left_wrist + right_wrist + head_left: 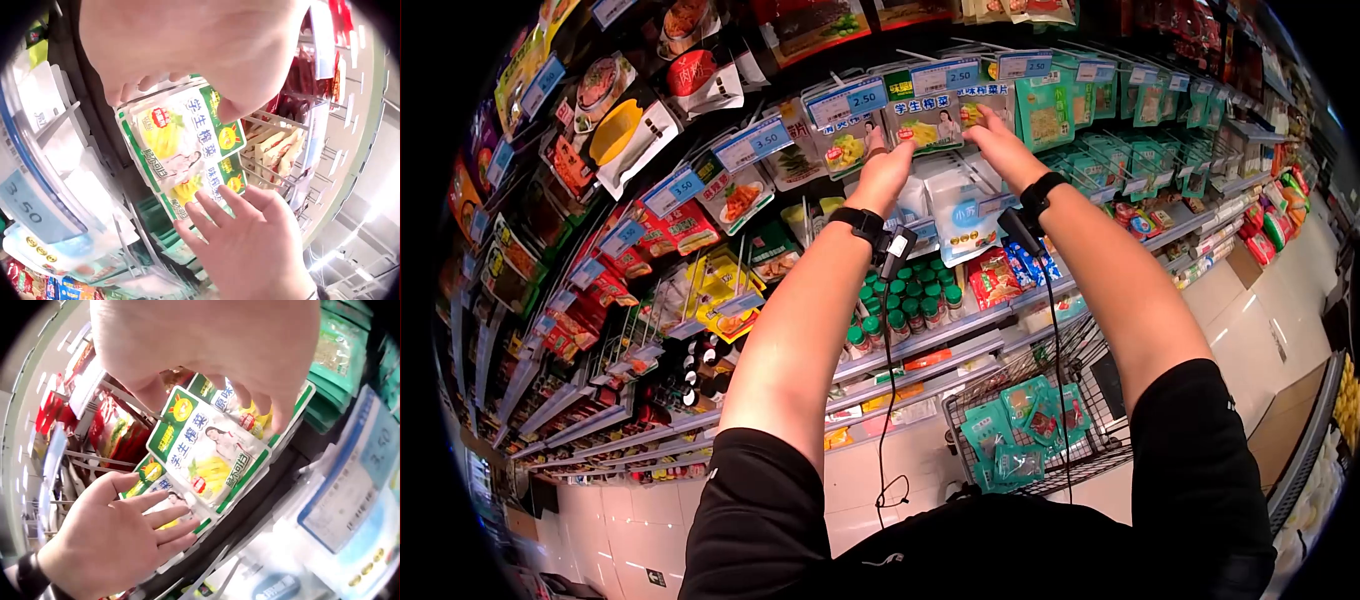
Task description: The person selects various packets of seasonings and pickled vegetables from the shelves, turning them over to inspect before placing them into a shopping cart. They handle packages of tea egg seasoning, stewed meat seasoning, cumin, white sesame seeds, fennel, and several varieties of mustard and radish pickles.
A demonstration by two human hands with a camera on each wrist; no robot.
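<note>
In the head view, green-and-white packets of pickled mustard [927, 132] hang in front of me on shelf hooks. My left hand [887, 172] is at the left side of the middle row, its fingers by the neighbouring packet [848, 152]. On the other side, my right hand [1006, 152] reaches to the packets' right edge. The left wrist view shows the right hand [250, 240] with straight, spread fingers against the lower packets. Straight fingers of the left hand [112, 531] lie over the packets in the right wrist view, beside the front mustard packet [209, 453].
Price tags [945, 76] and metal hooks jut out around the packets. Below hang white pouches [963, 212], above green-capped jars [910, 298]. Teal packets [1045, 112] hang at right. A shopping cart [1115, 455] with teal packets stands below, and cables dangle from both wrists.
</note>
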